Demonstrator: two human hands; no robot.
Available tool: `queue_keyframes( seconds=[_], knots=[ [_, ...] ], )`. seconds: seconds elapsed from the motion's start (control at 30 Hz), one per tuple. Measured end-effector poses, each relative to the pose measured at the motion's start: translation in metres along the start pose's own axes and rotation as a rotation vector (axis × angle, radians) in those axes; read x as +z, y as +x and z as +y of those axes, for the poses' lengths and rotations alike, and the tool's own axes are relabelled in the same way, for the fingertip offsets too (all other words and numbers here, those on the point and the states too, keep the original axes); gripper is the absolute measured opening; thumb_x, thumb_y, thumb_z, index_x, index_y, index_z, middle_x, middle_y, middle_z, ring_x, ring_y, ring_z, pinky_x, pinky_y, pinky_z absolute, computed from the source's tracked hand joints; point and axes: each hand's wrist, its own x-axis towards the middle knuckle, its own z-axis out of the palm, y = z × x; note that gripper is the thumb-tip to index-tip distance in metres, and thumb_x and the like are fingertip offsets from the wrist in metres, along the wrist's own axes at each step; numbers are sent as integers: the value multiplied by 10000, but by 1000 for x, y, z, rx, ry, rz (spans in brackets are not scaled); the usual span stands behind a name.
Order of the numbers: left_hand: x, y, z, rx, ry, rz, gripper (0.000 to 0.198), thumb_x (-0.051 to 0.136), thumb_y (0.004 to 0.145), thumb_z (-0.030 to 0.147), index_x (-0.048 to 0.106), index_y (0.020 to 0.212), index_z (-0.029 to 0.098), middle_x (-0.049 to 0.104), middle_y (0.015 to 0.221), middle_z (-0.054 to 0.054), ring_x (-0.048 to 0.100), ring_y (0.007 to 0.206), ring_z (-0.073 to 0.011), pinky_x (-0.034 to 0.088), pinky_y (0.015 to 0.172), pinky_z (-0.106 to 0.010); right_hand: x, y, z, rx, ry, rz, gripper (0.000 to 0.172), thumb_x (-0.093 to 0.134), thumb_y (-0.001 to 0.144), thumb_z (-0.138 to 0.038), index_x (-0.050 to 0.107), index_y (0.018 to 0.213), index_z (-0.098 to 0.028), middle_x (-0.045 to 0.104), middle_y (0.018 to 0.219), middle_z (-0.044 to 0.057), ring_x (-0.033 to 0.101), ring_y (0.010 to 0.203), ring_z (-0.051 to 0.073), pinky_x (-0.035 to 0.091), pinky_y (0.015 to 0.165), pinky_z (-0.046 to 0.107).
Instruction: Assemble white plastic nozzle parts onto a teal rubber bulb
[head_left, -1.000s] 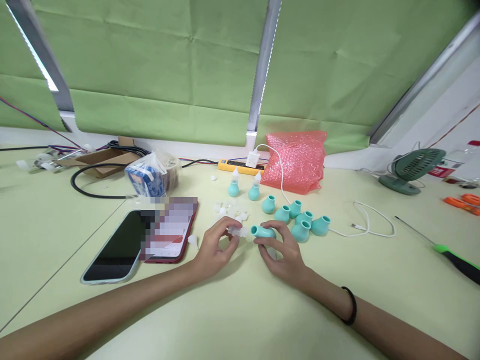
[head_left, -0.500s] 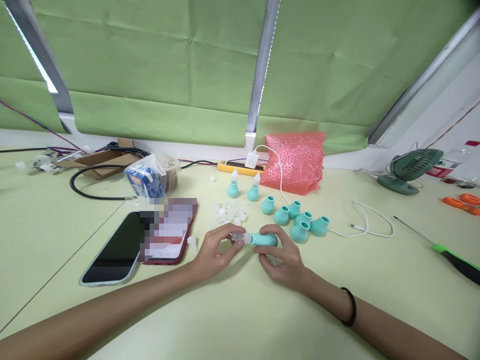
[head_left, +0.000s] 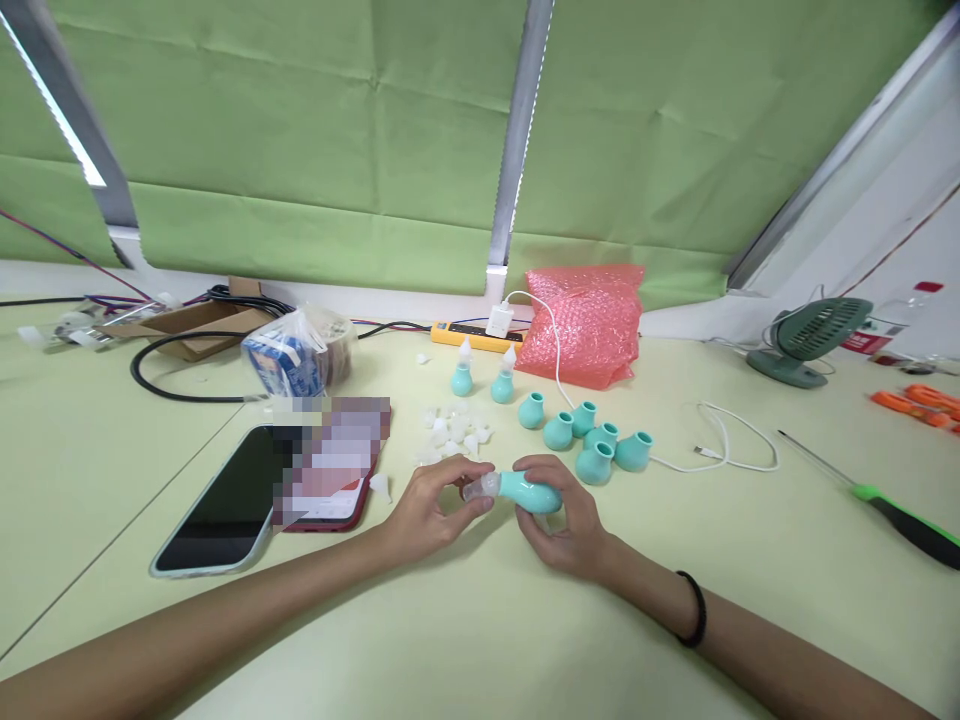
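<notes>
Teal bulb point(head_left: 531, 491) held sideways just above table point(head_left: 480, 620), between both hands. Right hand point(head_left: 564, 520) curled around bulb's fat end, fingers closed on it. Left hand point(head_left: 433, 508) pinches clear tip point(head_left: 481, 487) at bulb's neck, thumb and forefinger closed.

Just behind right hand: cluster of loose teal bulbs point(head_left: 592, 445). Behind left hand: pile of clear tips point(head_left: 454, 428). Two assembled bulbs point(head_left: 482, 375) stand upright farther back. Phones point(head_left: 262, 488) left of left hand. White cable point(head_left: 720, 445), screwdriver point(head_left: 892, 505) to right, well apart.

We grip the teal bulb point(head_left: 531, 492) in our right hand point(head_left: 564, 520), left hand point(head_left: 427, 510) pinching its clear tip point(head_left: 480, 488) above the tabletop point(head_left: 487, 640).
</notes>
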Motion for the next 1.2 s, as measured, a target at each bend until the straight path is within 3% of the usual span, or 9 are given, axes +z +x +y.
queue_keyframes(
  seconds=[0.17,0.37,0.67,0.77,0.93,1.07,1.2],
  knots=[
    [-1,2,-3,-29,-59,-77,268,557,745,228,589,983,110,579,784,-66,532,722,-154,429,658,-285,1,-3,2,9,9,-11,534,477,589,18,374,1059,-214,491,883,66,508,829,209,454,680,353],
    [-3,5,-2,-185,-151,-244,290,536,766,258,582,1009,106,565,826,-67,516,769,-155,411,653,-258,0,-6,1,98,12,6,475,459,556,-3,404,974,-222,507,832,36,531,755,181,458,628,311],
    [-20,23,25,-203,-8,-506,234,498,795,283,603,970,171,524,715,-2,466,675,-120,352,608,-216,-3,-1,-1,138,-111,22,295,509,589,-69,458,840,-216,537,679,-1,529,559,136,420,486,244],
    [-20,21,30,-243,-2,-490,253,480,803,307,597,992,186,540,735,-5,478,700,-129,359,634,-225,-2,-1,-1,110,-180,61,258,523,610,-86,464,828,-211,533,637,-8,518,512,127,398,450,231],
    [-12,16,25,-434,-149,-342,373,589,705,354,561,1020,155,544,759,-10,499,696,-127,398,629,-224,-4,-1,-3,47,-186,77,249,517,616,-82,468,826,-207,534,637,-5,514,510,122,395,448,223],
    [-12,19,20,-511,-256,-434,291,625,653,345,620,799,93,533,632,-6,457,548,-95,394,506,-198,-4,-2,-4,29,-159,65,233,514,620,-88,471,815,-208,529,628,-7,507,506,119,388,442,216],
    [-17,20,29,-417,-58,-441,197,616,668,294,641,760,121,550,604,4,454,544,-94,365,495,-188,-3,-3,-4,38,-162,6,232,516,629,-103,465,825,-215,529,625,-8,506,520,125,381,446,219]
  ],
)
